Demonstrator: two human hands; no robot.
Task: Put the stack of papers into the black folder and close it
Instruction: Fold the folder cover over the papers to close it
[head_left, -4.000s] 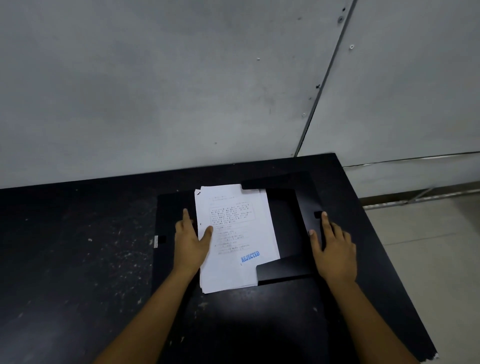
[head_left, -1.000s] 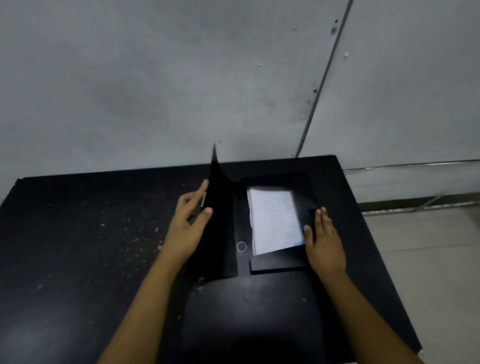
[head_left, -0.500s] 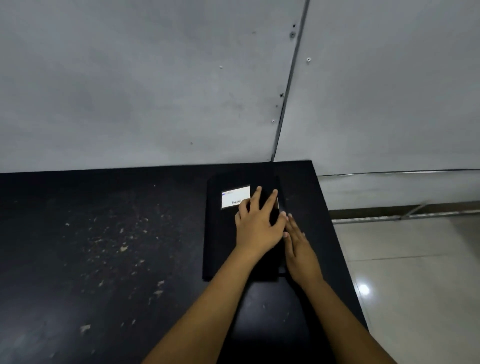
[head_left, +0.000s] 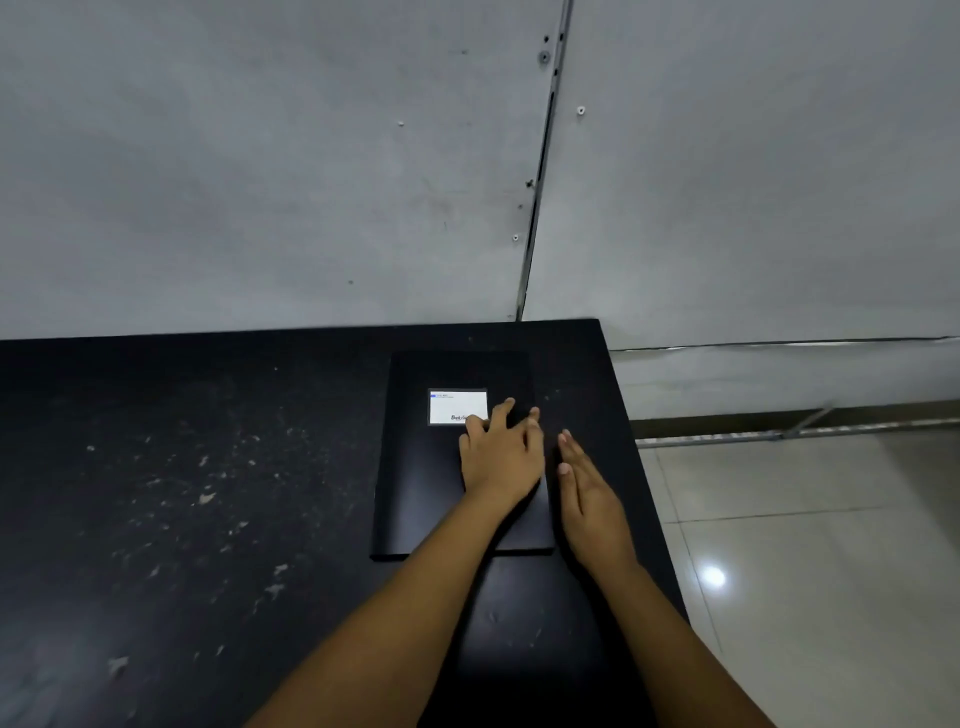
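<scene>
One item of concern, two hands, one work surface; listed left to right.

Counter (head_left: 182, 493): black top, scuffed and flecked with pale specks across its left half; carries the folder toward its right end.

Black folder (head_left: 415, 493): lies flat on the counter, cover down and shut, white label (head_left: 457, 406) on the upper front. No sheet edge shows at any side; the stack of papers is judged to be inside, hidden by the cover.

Left hand (head_left: 501, 457): flat on the cover, fingers spread, fingertips reaching the label's right edge. Palm down, pressing, not gripping anything.

Right hand (head_left: 587, 493): flat and extended, fingers together, lying just beside the folder's right edge, on the counter. Grips nothing.

Handling note (judgement): light, thin, fairly stiff board cover with a smooth face likely to slide on the counter. Contents are loose and could slip out of an open side if tipped. Best taken along the left edge, presumably the spine, or lifted flat with a hand at each long edge.

Change from one second earlier: the cover then stood upright in the left hand with the papers showing white within; now it is down and the papers are out of sight. From half a second earlier, little differs beyond the right hand drawing slightly clear of the left.
</scene>
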